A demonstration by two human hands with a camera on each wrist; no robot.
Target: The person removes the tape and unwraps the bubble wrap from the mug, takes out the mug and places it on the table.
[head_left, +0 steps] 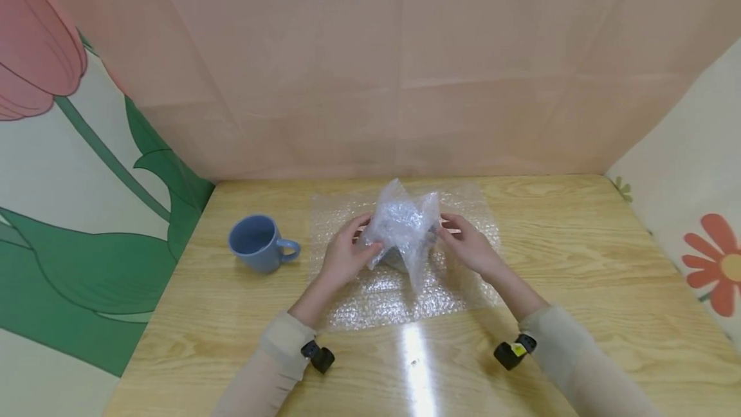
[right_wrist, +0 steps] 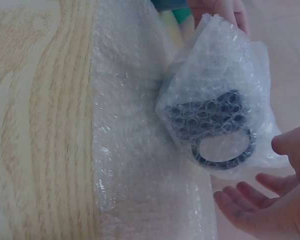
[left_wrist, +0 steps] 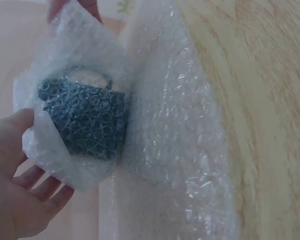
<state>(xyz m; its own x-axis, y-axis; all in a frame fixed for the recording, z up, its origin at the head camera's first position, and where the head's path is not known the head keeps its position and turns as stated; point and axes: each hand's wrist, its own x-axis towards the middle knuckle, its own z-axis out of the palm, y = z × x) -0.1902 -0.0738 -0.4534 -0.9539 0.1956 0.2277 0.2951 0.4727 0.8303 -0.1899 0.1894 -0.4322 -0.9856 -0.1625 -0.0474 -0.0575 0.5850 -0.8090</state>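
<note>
In the middle of the table, a mug (left_wrist: pixel 87 117) shows through a bubble wrap bundle (head_left: pixel 399 221), its handle visible in both wrist views. Loose corners of the wrap stick up from the bundle. My left hand (head_left: pixel 346 253) holds the bundle's left side, thumb in front and fingers behind. On the other side is my right hand (head_left: pixel 470 246), its fingers spread and relaxed and its thumb at the wrap's edge. Beneath the bundle lies a flat bubble wrap sheet (head_left: pixel 370 311). A blue mug (head_left: pixel 263 243) stands unwrapped to the left, its handle toward the sheet.
The wooden table (head_left: pixel 579 262) meets a pink backdrop (head_left: pixel 399 82) along its far edge. Flower-printed panels line the left and right sides. A small black camera is strapped at each wrist, over beige sleeves (head_left: pixel 278 352).
</note>
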